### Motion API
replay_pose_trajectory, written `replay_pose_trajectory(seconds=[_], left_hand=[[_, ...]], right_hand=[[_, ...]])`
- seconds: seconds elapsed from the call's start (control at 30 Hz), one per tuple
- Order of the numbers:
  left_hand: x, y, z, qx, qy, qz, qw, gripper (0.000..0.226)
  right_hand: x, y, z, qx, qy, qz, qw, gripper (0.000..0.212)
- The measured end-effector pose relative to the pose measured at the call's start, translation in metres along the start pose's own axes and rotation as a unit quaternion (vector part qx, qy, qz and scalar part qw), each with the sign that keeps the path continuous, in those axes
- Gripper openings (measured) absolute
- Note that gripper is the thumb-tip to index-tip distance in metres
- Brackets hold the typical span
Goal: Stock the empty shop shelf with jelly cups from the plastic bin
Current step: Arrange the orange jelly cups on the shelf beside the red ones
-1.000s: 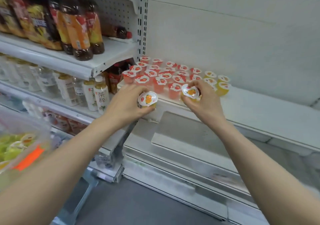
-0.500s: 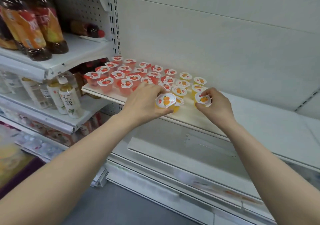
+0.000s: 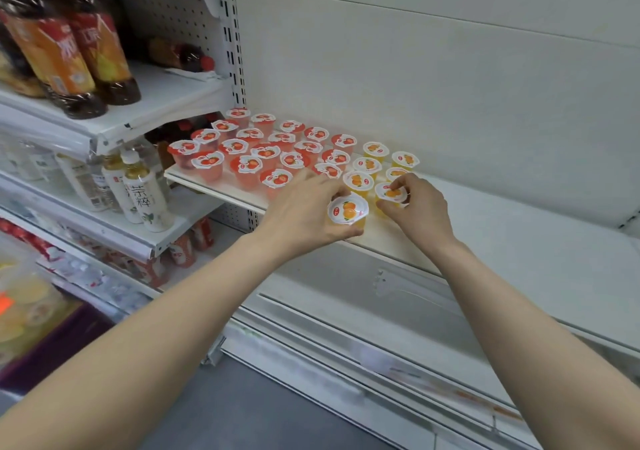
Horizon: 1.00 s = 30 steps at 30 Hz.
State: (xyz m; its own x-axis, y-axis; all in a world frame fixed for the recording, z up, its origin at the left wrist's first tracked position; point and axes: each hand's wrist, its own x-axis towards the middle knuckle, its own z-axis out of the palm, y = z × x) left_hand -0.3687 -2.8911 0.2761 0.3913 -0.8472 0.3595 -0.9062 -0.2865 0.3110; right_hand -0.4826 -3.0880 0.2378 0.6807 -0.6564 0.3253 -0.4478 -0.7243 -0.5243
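While both reach the shelf (image 3: 519,241), left hand (image 3: 304,214): grip curled round orange jelly cup (image 3: 348,210) at front edge.
Right hand (image 3: 420,210): grip pinching second cup (image 3: 391,193), farther in.

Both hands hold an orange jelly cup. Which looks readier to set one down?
Likely the right hand: its upright cup is beside the orange cups on the shelf. The left hand holds a tilted cup at the front edge.
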Motion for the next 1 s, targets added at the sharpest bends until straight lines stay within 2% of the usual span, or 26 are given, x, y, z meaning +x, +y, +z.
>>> replay_pose_trajectory(seconds=[0.17,0.3,0.6,0.8,0.93,1.0], left_hand=[[0.009,0.008,0.015,0.017,-0.004,0.026,1.000,0.057],[0.022,0.018,0.028,0.033,-0.001,0.046,0.998,0.058],[0.042,0.029,0.054,0.132,-0.016,0.052,0.990,0.066],[0.042,0.028,0.061,0.129,0.001,0.053,0.990,0.067],[0.039,0.022,0.053,0.134,-0.013,0.075,0.988,0.078],[0.036,0.014,0.045,0.120,0.002,0.087,0.989,0.076]], right_hand=[[0.002,0.008,-0.004,-0.034,-0.026,-0.019,0.999,0.033],[0.000,0.016,-0.018,-0.050,-0.040,-0.070,0.996,0.034],[0.005,0.032,-0.037,-0.128,-0.003,-0.115,0.985,0.031],[0.008,0.026,-0.040,-0.159,0.003,-0.128,0.979,0.030],[0.010,0.014,-0.041,-0.173,0.004,-0.132,0.976,0.033],[0.012,0.003,-0.041,-0.178,0.002,-0.138,0.974,0.034]])
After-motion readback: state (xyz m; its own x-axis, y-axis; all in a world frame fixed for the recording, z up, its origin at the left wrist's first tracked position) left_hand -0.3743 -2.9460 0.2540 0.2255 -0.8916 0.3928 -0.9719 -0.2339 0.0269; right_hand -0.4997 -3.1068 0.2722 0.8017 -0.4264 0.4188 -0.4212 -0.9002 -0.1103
